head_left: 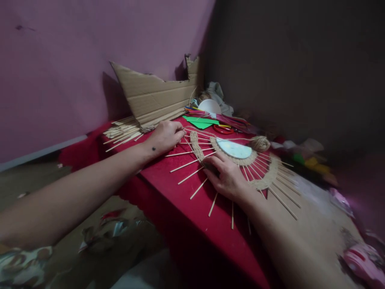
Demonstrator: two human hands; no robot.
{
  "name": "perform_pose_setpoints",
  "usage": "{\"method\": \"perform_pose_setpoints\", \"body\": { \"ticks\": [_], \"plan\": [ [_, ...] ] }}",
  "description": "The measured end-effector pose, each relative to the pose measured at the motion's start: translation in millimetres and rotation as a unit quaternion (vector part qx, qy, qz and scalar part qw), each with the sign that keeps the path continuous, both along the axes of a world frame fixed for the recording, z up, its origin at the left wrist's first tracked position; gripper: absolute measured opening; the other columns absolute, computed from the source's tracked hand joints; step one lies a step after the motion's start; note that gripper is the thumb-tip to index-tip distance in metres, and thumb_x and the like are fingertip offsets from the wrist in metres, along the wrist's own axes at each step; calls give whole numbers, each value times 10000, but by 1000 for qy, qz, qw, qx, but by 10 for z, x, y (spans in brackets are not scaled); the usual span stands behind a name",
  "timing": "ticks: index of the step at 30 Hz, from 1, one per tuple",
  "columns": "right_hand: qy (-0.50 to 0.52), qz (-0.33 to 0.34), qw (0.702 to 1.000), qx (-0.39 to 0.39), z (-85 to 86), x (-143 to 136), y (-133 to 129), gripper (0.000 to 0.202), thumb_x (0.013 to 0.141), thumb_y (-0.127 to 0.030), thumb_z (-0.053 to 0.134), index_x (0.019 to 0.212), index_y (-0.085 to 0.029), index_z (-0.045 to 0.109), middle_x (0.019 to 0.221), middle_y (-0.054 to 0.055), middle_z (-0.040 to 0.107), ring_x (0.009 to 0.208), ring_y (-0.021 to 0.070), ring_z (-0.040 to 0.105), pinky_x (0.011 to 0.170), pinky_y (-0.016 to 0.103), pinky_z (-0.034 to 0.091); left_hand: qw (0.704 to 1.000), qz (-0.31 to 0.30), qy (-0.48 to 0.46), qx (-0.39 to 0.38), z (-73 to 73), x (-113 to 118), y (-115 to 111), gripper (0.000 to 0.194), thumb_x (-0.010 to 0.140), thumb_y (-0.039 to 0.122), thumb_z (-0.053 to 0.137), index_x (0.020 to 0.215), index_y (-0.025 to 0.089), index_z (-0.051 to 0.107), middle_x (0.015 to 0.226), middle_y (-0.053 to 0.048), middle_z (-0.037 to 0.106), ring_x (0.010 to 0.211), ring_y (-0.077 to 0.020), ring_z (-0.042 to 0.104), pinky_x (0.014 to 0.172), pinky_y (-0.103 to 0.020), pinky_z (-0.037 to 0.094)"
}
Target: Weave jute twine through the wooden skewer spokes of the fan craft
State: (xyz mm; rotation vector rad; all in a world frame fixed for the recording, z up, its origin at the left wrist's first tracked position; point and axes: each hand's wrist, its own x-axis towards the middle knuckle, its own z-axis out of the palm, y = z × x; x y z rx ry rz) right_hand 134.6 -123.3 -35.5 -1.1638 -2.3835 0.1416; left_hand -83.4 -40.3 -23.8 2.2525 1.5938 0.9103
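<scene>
in the centre of the frame, one half-round woven fan [234, 149] is supported on the tabletop [168, 188], its outer band [197, 146] grasped by the right hand [224, 176], while a strand from one twine ball [260, 143] appears pinched in the left hand [168, 135]. lightness and fragile, stiff sticks [283, 203] are suggested, so the band is best gripped; one pair of scissors [225, 132] is seen.

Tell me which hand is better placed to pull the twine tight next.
Probably your left hand: it seems to pinch the twine, while your right hand is at the woven band.
</scene>
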Motion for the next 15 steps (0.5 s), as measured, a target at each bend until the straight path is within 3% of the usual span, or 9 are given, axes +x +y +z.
{"method": "perform_pose_setpoints", "body": {
  "ticks": [8,11,15],
  "plan": [
    [-76,-65,995,-24,266,-224,190,121,844,-206,532,822,-183,648,888,68,627,805,183,581,720,301,440,1000,-8,4,-7,-24,-10,9,227,791,229,478,805,146,690,553,-9,630,522,-134,556,621,-250,424],
    [-65,-73,995,-26,227,-379,306,104,822,-171,539,825,-184,642,853,61,635,800,188,581,726,301,435,1000,-12,-13,-15,-24,-16,7,212,782,217,482,787,144,682,541,-6,623,496,-126,550,592,-241,424],
    [-20,-70,997,-8,41,-465,379,110,780,-116,541,830,-184,613,861,58,633,777,183,576,703,288,434,997,-15,-61,-44,-24,-20,8,187,783,237,488,739,149,646,534,-3,612,454,-113,542,519,-225,418]
  ]
}}
